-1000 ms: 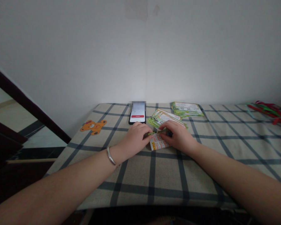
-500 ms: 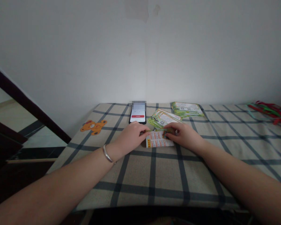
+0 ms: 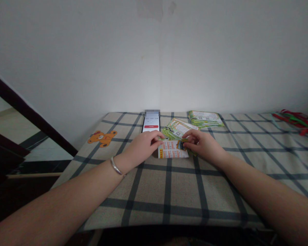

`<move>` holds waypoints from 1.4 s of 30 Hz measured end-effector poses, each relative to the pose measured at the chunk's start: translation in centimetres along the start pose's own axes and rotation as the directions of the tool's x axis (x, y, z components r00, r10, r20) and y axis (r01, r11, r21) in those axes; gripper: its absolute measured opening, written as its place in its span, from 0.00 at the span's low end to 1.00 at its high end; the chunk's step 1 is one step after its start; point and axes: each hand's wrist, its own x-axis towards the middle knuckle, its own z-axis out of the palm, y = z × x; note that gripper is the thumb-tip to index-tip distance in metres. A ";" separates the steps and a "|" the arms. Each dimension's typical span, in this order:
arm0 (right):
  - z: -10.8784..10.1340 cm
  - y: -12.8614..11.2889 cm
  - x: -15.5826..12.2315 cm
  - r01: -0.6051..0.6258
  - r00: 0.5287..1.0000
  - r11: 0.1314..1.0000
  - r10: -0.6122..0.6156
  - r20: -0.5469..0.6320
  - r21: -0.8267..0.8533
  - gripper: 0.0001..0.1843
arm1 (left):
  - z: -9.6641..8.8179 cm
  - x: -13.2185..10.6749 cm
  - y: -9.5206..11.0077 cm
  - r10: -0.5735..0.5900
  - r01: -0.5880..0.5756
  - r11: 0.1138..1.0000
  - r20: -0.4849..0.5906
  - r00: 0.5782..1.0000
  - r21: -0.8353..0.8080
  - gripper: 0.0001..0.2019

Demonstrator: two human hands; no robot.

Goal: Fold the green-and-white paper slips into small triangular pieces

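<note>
A printed leaflet (image 3: 170,150), white with orange blocks and a yellow strip, lies in front of me between both hands. My left hand (image 3: 149,141), with a silver bangle on its wrist, pinches the leaflet's upper left corner. At the right edge, the fingers of my right hand (image 3: 197,143) are closed on the same leaflet, beside a dark and orange patch of print. Just behind it a fanned pile of green and white leaflets (image 3: 178,128) rests on the cloth.
A second stack of green leaflets (image 3: 205,118) lies farther back by the wall. A phone (image 3: 151,124) with a lit timer screen stands behind my left hand. An orange bear picture (image 3: 102,138) is at the left of the checked tablecloth (image 3: 154,191). Red and green straps (image 3: 301,123) lie far right.
The leaflet has shifted slightly left and lies flatter, its printed face showing more. My right fingers have moved to its right edge, and the left hand has moved slightly left.
</note>
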 end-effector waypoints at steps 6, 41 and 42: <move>0.0 -0.4 0.0 -0.013 1.000 1.000 0.013 -0.020 -0.003 0.07 | 0.2 -0.1 -0.2 -0.025 0.023 0.998 -0.022 0.999 -0.055 0.06; 0.1 -0.5 0.2 0.123 0.992 0.930 -0.117 0.038 -0.348 0.02 | 0.2 -0.1 -0.1 0.066 -0.080 0.969 0.070 0.995 0.232 0.04; 0.1 -0.4 0.2 0.124 0.992 0.928 -0.119 0.037 -0.352 0.02 | 0.3 -0.1 -0.1 0.077 -0.093 0.965 0.071 0.994 0.244 0.04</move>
